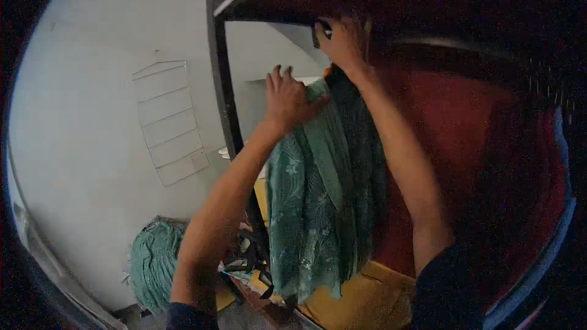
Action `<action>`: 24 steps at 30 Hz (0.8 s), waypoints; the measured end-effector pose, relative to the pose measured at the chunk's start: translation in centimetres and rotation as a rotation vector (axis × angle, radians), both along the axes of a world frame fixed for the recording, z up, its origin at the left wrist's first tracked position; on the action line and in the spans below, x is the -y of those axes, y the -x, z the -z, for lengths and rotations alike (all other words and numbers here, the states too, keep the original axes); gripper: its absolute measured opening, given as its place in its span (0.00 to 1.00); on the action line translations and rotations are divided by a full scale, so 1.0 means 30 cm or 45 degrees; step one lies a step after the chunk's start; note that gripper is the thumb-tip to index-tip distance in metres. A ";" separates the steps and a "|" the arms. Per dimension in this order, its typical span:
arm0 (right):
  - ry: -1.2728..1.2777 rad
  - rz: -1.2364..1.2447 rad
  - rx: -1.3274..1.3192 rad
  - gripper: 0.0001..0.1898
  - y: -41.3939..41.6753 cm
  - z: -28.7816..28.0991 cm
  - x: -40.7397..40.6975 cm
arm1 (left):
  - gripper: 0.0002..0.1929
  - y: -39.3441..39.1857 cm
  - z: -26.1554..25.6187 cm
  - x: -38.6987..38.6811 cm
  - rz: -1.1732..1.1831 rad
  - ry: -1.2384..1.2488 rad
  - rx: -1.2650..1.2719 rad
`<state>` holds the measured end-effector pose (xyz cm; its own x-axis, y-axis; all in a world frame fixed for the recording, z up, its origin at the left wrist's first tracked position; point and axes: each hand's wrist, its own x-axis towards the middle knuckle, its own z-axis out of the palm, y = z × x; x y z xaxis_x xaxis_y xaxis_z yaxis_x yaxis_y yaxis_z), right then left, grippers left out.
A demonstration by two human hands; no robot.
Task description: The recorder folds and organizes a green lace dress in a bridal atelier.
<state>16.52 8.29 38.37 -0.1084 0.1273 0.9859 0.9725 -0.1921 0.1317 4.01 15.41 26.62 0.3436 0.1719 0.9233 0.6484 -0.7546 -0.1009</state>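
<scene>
A green patterned garment (305, 201) hangs below a dark frame bar, with a darker garment (362, 146) close on its right. My left hand (291, 101) is at the green garment's upper edge, fingers spread and thumb across the cloth; whether it grips the fabric is unclear. Higher up and to the right, my right hand (341, 43) has its fingers curled at a small dark object near the bar, just above the garments. A bit of orange shows below that hand. The fingertips are partly lost in shadow.
A dark upright post (224, 78) stands left of the garments. A wire rack (169, 123) hangs on the pale wall. Bundled green cloth (156, 263) lies at lower left. Yellow material (376, 298) is beneath the garments, with mixed scraps beside it. A dark red surface (440, 133) rises at right.
</scene>
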 end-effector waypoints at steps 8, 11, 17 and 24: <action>0.454 -0.613 -0.223 0.27 -0.087 0.933 -0.064 | 0.31 0.125 -0.012 -0.081 0.184 -0.209 0.200; 0.896 -0.463 -0.215 0.33 -0.132 1.620 0.067 | 0.30 0.185 0.110 0.045 0.201 -0.147 0.212; 0.798 -0.608 -1.142 0.30 -0.086 1.717 0.235 | 0.18 0.301 0.568 0.276 0.463 0.532 0.516; 0.537 -0.776 -0.619 0.31 -0.001 1.183 -0.157 | 0.10 0.291 0.774 0.142 0.590 0.921 0.914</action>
